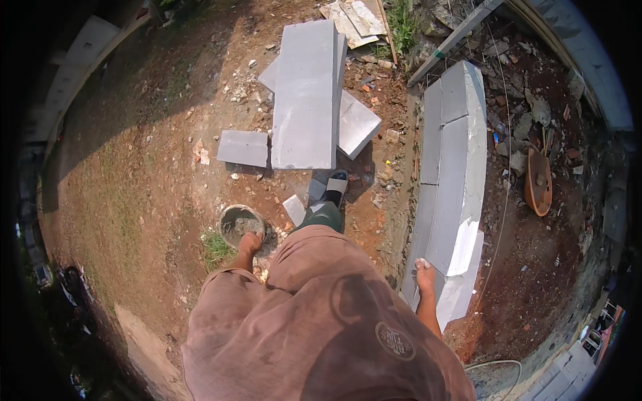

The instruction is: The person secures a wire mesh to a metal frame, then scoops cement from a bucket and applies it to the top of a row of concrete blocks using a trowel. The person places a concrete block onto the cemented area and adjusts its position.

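Note:
My left hand (251, 242) is at the near right rim of a round bucket (227, 220) holding grey mortar, its fingers curled; what they hold is too small to make out. My right hand (424, 271) is closed, with something pale at its fingertips, beside a low wall of grey blocks (448, 194) on my right. Ahead of me lie stacked grey blocks (304, 93), with a smaller block (242, 147) to their left, a tilted block (358, 123) to their right and a small cut piece (294, 208) near my sandalled foot (334, 190).
Pale broken boards (354, 20) lie at the back. A slanted post (455, 43) and a taut string (508, 167) are at the wall. Beyond it are rubble and an orange tray-like container (538, 184). Rough dirt with scattered debris surrounds me; a curved hose (508, 364) lies at lower right.

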Demonstrator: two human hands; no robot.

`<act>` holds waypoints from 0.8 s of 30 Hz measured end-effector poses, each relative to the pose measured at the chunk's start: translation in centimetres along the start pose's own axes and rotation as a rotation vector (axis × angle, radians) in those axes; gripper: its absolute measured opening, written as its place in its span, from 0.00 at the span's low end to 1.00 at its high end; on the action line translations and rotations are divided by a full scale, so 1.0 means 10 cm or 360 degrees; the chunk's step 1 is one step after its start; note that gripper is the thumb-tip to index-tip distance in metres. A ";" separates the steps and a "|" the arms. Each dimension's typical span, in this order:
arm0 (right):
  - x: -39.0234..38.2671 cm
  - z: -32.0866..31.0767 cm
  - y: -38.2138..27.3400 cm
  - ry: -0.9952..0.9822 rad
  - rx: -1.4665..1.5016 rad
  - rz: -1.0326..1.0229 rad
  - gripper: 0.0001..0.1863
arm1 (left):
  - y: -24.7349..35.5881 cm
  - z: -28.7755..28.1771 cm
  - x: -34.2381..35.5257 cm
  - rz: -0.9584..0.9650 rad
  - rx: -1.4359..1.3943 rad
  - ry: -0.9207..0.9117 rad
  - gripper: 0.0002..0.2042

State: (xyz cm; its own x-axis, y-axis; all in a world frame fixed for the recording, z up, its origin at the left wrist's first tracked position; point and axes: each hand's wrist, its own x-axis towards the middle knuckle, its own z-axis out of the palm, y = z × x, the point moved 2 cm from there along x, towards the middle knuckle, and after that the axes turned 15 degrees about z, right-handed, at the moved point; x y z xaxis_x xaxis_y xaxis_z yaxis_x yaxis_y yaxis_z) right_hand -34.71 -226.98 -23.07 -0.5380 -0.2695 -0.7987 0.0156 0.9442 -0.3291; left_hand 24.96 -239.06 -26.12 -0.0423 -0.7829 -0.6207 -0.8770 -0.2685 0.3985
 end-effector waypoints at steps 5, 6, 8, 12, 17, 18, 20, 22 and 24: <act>0.40 0.11 -1.31 -0.0215 -0.0293 -0.0145 0.23 | -0.11 0.32 -0.30 -0.0427 -0.0197 -0.0070 0.25; 0.32 0.21 -1.57 -0.0266 -0.0335 -0.0101 0.24 | 0.03 0.31 -0.29 -0.0435 -0.0309 0.0052 0.26; 0.32 0.33 -2.01 -0.0343 -0.0485 -0.0077 0.26 | 0.53 0.15 -0.14 -0.0551 -0.0511 0.0290 0.26; 0.45 0.49 -2.67 -0.0504 -0.0873 -0.0181 0.27 | 1.40 0.10 0.16 -0.0416 -0.1105 0.0775 0.22; 0.80 0.62 -3.37 -0.0689 -0.1204 -0.0301 0.25 | 1.99 0.38 -0.14 -0.0422 -0.1285 0.0906 0.23; 0.90 0.62 -3.50 -0.0668 -0.1263 -0.0299 0.24 | 1.98 0.60 -0.28 -0.0480 -0.1335 0.0967 0.23; 1.07 0.64 -3.82 -0.0717 -0.1336 -0.0327 0.22 | 2.07 0.77 -0.84 -0.0781 -0.1556 0.1016 0.23; 1.09 0.78 -4.06 -0.0873 -0.1411 -0.0368 0.20 | 2.03 1.48 -1.40 -0.1333 -0.1329 0.0911 0.23; 0.84 0.95 -4.22 -0.0649 -0.1376 -0.0543 0.14 | 2.10 1.90 -1.91 -0.1555 -0.1335 0.0803 0.27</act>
State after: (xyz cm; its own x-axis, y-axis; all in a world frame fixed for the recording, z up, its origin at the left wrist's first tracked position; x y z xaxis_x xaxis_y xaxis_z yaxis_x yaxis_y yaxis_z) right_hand -31.83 -270.88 -20.66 -0.0685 -0.4421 -0.8943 -0.7873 0.5746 -0.2237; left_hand -1.75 -219.07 -18.69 0.7505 -0.1510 -0.6434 0.1054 -0.9338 0.3420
